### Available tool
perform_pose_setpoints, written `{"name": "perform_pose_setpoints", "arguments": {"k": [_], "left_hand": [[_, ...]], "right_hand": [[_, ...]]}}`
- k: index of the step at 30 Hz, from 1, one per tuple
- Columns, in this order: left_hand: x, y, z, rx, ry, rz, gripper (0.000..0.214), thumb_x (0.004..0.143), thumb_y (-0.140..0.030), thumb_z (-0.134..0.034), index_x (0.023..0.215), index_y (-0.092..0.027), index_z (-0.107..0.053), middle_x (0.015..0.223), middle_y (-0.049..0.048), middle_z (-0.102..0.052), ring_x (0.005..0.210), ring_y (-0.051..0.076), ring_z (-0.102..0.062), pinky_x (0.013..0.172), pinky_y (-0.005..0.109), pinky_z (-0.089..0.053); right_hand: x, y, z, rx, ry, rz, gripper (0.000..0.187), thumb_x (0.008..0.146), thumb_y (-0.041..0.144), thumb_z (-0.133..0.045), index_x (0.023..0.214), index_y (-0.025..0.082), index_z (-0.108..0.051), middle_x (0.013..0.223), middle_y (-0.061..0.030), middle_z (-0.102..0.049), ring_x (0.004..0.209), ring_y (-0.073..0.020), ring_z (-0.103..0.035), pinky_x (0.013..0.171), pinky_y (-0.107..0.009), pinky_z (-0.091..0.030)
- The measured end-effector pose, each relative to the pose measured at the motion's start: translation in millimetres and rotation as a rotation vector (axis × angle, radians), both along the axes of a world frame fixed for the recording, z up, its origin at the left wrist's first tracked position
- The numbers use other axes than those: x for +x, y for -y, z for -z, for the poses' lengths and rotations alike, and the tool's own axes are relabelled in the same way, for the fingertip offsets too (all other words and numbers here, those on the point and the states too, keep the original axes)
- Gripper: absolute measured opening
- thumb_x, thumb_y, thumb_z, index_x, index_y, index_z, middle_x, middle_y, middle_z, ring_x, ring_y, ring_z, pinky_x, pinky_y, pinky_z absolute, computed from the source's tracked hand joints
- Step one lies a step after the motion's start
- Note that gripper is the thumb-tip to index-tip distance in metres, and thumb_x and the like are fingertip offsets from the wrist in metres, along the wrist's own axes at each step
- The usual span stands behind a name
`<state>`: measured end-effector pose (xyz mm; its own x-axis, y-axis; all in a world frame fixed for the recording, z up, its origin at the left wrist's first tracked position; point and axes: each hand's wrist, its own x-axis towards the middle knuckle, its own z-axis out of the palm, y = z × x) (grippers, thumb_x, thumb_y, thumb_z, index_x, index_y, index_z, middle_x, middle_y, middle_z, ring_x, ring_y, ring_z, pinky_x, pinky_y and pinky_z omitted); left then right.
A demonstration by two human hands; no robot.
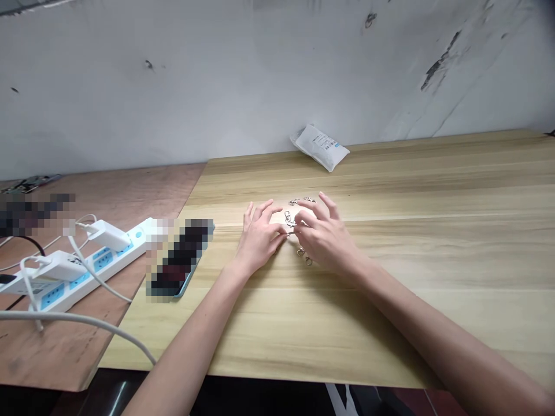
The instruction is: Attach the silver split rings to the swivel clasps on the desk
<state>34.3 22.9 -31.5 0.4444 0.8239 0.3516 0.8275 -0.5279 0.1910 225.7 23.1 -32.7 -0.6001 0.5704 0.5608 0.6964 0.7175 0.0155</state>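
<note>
My left hand [259, 238] and my right hand [324, 238] meet over the wooden table. Between their fingertips is a small silver metal clasp [291, 233], pinched from both sides; its exact shape is too small to make out. Other small metal clasps with rings lie around the hands: one clasp [293, 202] just beyond them, a few more by the fingers, and a clasp with a ring [300, 252] under the right hand's near side. The right hand's fingers partly cover some of these pieces.
A white plastic packet [321, 147] with a printed label lies against the wall [260, 81]. To the left is a phone [184, 257], its screen blurred out. Farther left, a white power strip [104, 260] holds plugged-in chargers, with white cables [87, 319] trailing over the table edge.
</note>
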Motion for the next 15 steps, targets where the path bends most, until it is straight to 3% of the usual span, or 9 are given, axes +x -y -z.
{"name": "perform_pose_setpoints", "arguments": {"k": [6,11,15], "left_hand": [[0.5,0.4,-2.8,-0.005,0.007,-0.004,0.011,0.084,-0.025,-0.067,0.074,-0.023,-0.071,0.130,0.0045,-0.060,0.137,0.028,-0.037,0.117,0.062,-0.015],[-1.5,-0.5,-1.1,-0.045,0.058,-0.002,0.011,0.083,-0.027,-0.069,0.073,-0.024,-0.071,0.131,0.0038,-0.059,0.138,0.028,-0.036,0.116,0.062,-0.015],[-1.3,-0.7,-0.2,-0.079,0.082,-0.007,0.011,0.082,-0.026,-0.069,0.072,-0.023,-0.070,0.132,0.0041,-0.058,0.138,0.029,-0.036,0.116,0.063,-0.015]], "right_hand": [[-3.6,3.0,-2.1,0.061,0.100,0.014,0.025,0.084,0.005,-0.051,0.074,0.019,-0.068,0.088,-0.0062,-0.066,0.122,-0.0290,-0.050,0.114,-0.055,-0.021],[0.8,2.9,-2.5,0.009,0.100,0.005,0.021,0.079,0.005,-0.053,0.071,0.019,-0.067,0.092,-0.0072,-0.067,0.121,-0.0298,-0.050,0.115,-0.055,-0.020],[3.5,0.8,-1.5,-0.082,0.024,0.009,0.023,0.083,0.008,-0.052,0.069,0.019,-0.066,0.089,-0.0071,-0.067,0.116,-0.0277,-0.054,0.113,-0.054,-0.022]]}}
